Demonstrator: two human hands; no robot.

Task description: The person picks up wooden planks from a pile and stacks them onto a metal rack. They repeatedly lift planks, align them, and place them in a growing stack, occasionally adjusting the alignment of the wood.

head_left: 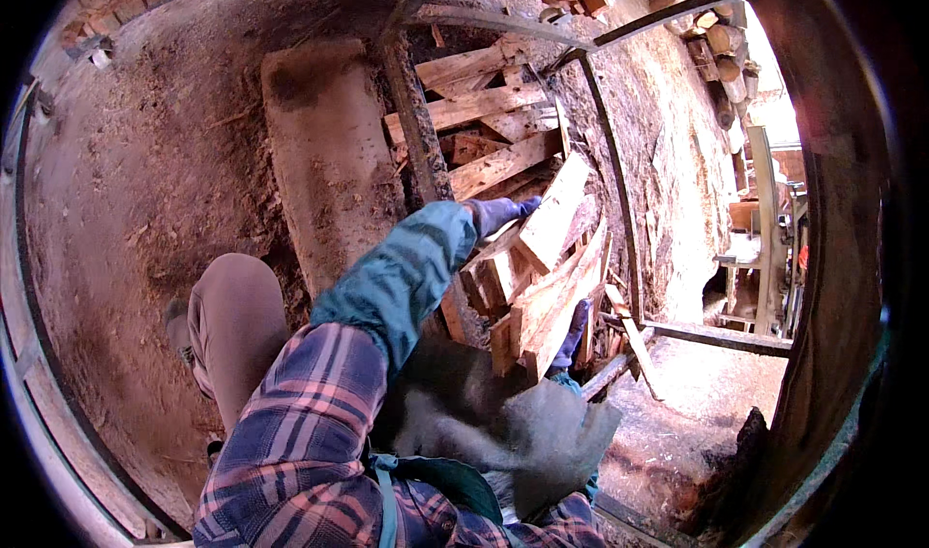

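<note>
My left hand (500, 213), in a purple glove, reaches forward and grips the upper edge of a split piece of firewood (555, 211). That piece lies on top of a bundle of split firewood (542, 306) held against my body. My right hand (575, 327), also in a purple glove, is mostly hidden behind the bundle's lower right side and supports it from there. More split firewood (484, 112) is stacked ahead inside a metal frame (610, 161).
A long wooden plank (324, 151) lies on the sawdust-covered ground (145, 180) to the left. A metal bar (716, 335) crosses at the right. Stacked logs (721, 54) and a machine (764, 228) stand at the far right. My knee (237, 306) is bent at lower left.
</note>
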